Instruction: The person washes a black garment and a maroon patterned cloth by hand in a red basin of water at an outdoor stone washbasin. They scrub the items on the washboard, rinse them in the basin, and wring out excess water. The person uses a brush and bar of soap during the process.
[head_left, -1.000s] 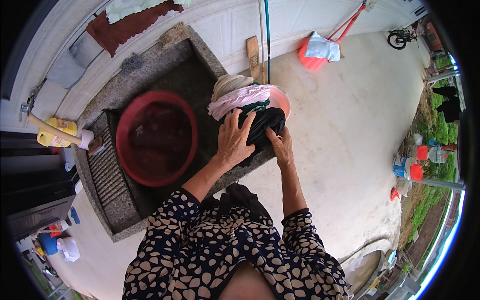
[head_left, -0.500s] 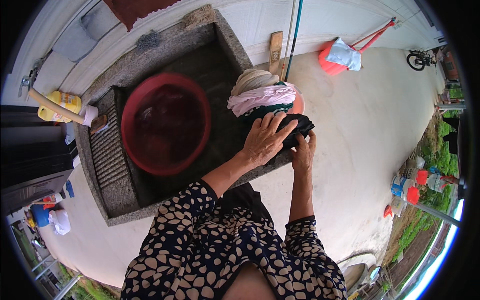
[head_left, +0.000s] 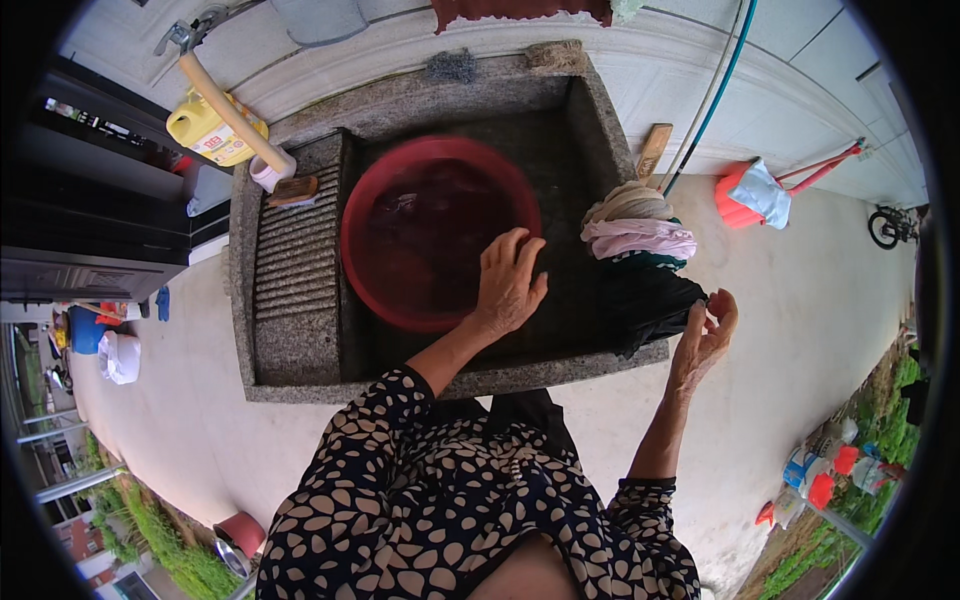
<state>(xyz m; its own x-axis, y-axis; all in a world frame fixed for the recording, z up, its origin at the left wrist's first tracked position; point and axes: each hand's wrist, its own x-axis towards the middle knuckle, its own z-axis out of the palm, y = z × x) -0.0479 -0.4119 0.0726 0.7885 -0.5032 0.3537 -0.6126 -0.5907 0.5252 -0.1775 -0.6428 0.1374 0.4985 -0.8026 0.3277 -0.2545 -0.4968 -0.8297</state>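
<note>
The grey stone sink [head_left: 295, 352] takes up the middle of the view, with the ribbed washboard [head_left: 297, 250] built into its left end. Beside that ridged slope stands the red basin [head_left: 356, 235], holding dark water with something submerged that is too murky to make out. The black cloth [head_left: 650, 305] lies at the sink's right end, stretched over the rim below a stack of a beige cloth [head_left: 628, 203], a pinkish-white cloth [head_left: 640, 238] and a dark green piece [head_left: 650, 261]. What has just changed is the grip: half a second ago both hands were on the black cloth, bunching it, whereas now the left hand [head_left: 508, 285] has come away from it and is over the basin's right edge. Its fingers are loosely curled with a gap to the thumb, and it has hold of nothing visible; whether it touches the rim I cannot tell. The right hand [head_left: 708, 330] has stayed with the cloth, half open, fingertips at its outer edge — whether they pinch it or merely rest there is unclear. As I read it, the cloth is now left mostly to the rim's support, with one hand at most steadying it — and the other is free. Smallest of all, a scrubbing brush [head_left: 293, 190] sits atop the ridges.
</note>
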